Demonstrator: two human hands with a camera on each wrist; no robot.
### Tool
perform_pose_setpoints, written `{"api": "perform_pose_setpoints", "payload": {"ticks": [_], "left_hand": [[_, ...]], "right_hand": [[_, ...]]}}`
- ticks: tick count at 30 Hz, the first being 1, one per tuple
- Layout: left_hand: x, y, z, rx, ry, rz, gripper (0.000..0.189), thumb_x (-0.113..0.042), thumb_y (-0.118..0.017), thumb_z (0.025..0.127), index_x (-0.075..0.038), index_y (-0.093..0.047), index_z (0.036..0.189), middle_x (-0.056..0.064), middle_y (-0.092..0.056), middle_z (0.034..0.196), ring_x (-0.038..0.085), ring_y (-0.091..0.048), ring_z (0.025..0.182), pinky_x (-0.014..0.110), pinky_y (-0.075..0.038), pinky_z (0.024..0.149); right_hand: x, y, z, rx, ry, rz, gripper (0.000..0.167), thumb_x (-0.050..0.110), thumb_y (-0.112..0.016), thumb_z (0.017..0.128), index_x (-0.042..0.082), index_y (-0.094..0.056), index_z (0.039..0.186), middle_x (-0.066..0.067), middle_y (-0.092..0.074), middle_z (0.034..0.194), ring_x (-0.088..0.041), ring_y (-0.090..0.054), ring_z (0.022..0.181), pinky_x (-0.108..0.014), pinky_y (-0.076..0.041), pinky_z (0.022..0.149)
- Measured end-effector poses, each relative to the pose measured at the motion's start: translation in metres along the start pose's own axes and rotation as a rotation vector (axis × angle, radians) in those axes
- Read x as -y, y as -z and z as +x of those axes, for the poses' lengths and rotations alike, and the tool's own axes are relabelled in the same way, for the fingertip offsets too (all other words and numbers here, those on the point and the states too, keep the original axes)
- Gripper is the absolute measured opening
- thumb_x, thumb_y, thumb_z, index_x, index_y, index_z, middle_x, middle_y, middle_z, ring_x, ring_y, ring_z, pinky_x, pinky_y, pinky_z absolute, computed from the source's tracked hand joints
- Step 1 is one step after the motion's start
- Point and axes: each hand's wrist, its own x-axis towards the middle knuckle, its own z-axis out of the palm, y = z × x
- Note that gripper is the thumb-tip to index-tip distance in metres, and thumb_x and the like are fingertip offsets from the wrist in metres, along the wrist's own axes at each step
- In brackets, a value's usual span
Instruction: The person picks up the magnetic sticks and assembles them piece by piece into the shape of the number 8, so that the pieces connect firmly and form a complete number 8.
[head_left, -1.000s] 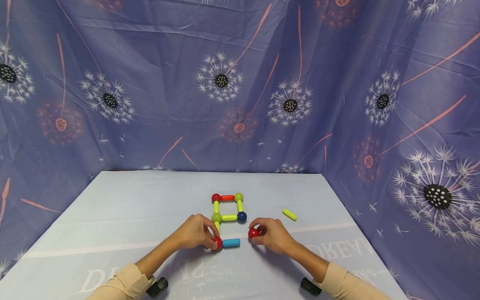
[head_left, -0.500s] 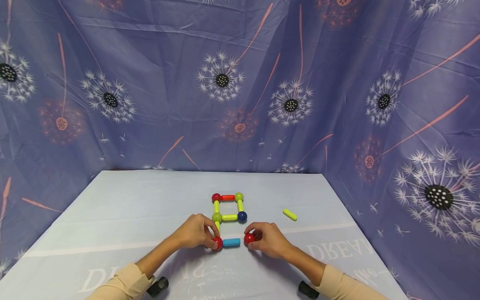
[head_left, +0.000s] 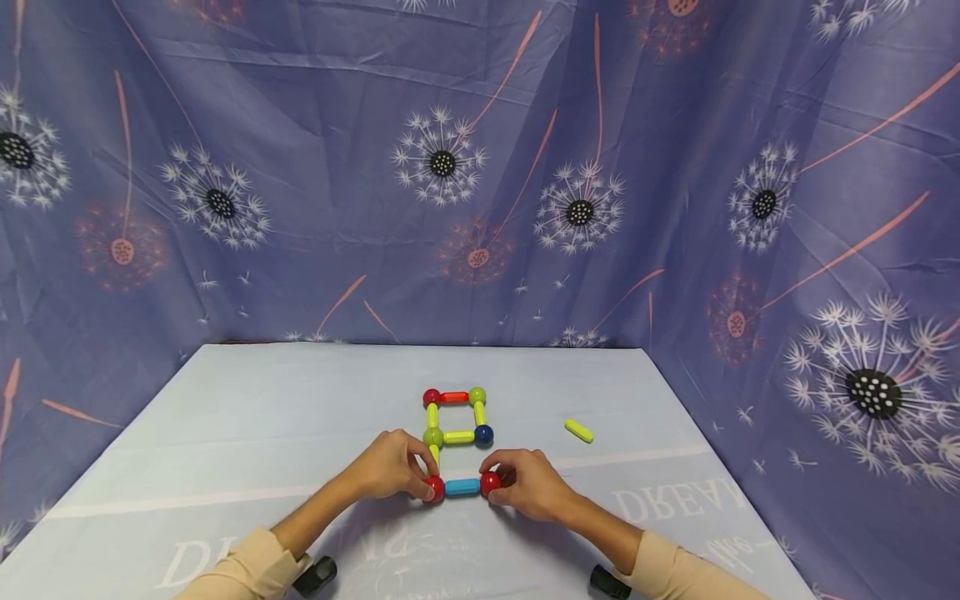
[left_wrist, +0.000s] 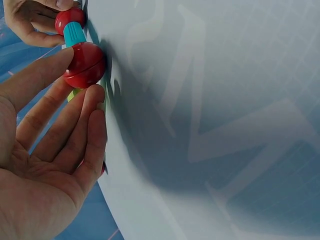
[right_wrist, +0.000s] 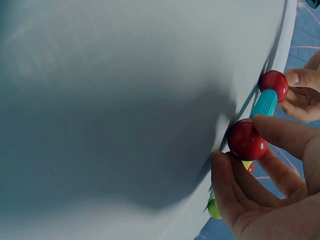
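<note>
My left hand point(head_left: 393, 467) pinches a red ball point(left_wrist: 86, 65) at the near left corner of a ball-and-stick frame. From that ball a blue stick point(head_left: 462, 487) runs right to a second red ball point(right_wrist: 247, 139), which my right hand point(head_left: 531, 485) holds between thumb and fingers. In both wrist views the blue stick meets both red balls. Behind the hands lies a square of sticks: a dark red ball point(head_left: 431, 397), a red stick point(head_left: 454, 397), two green balls, a dark blue ball point(head_left: 483, 435) and yellow-green sticks. Another yellow-green stick point(head_left: 434, 454) links the square to the left red ball.
One loose yellow-green stick point(head_left: 579, 430) lies to the right of the square. The white cloth-covered table point(head_left: 285, 417) ends against a purple dandelion-print curtain point(head_left: 330, 208) at the back and sides.
My right hand has moved left and nearer to me with its red ball, which now sits at the blue stick's right end. The left hand stays on its ball.
</note>
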Motion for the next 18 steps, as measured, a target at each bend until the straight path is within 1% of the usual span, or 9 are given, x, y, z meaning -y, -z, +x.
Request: {"api": "perform_pose_setpoints", "payload": {"ticks": [7,11,14,18], "left_hand": [[0.001,-0.001,-0.001,-0.003,0.003,0.004,0.02,-0.007,-0.091,0.07,-0.009,-0.078,0.086,0.0,-0.076,0.07,0.011,-0.068,0.065,0.027,-0.049,0.059],[0.001,-0.001,0.0,0.0,-0.003,0.011,0.02,-0.007,-0.09,0.07,-0.009,-0.078,0.087,-0.001,-0.076,0.071,0.011,-0.068,0.066,0.027,-0.05,0.06],[0.001,-0.001,0.0,0.0,-0.005,0.012,0.02,-0.008,-0.09,0.071,-0.01,-0.078,0.087,-0.001,-0.076,0.071,0.011,-0.068,0.067,0.027,-0.05,0.06],[0.001,0.0,0.0,-0.003,-0.008,0.013,0.02,-0.008,-0.09,0.071,-0.01,-0.078,0.086,0.0,-0.076,0.071,0.011,-0.068,0.067,0.026,-0.049,0.06]], "right_hand": [[0.0,0.0,0.0,0.012,-0.009,0.002,0.032,0.01,-0.082,0.082,0.012,-0.073,0.113,-0.001,-0.075,0.095,-0.008,-0.065,0.082,-0.025,-0.052,0.073],[-0.001,0.005,-0.001,0.023,-0.02,-0.022,0.04,0.014,-0.084,0.08,0.013,-0.071,0.118,-0.002,-0.074,0.098,-0.011,-0.065,0.083,-0.027,-0.052,0.073],[-0.003,0.012,-0.002,-0.001,-0.02,-0.052,0.045,0.016,-0.086,0.078,0.013,-0.07,0.12,-0.004,-0.074,0.1,-0.016,-0.065,0.085,-0.029,-0.051,0.074],[-0.009,0.024,-0.004,-0.07,-0.03,-0.076,0.045,0.017,-0.086,0.078,0.013,-0.07,0.12,-0.007,-0.073,0.102,-0.022,-0.066,0.088,-0.031,-0.05,0.074]]}}
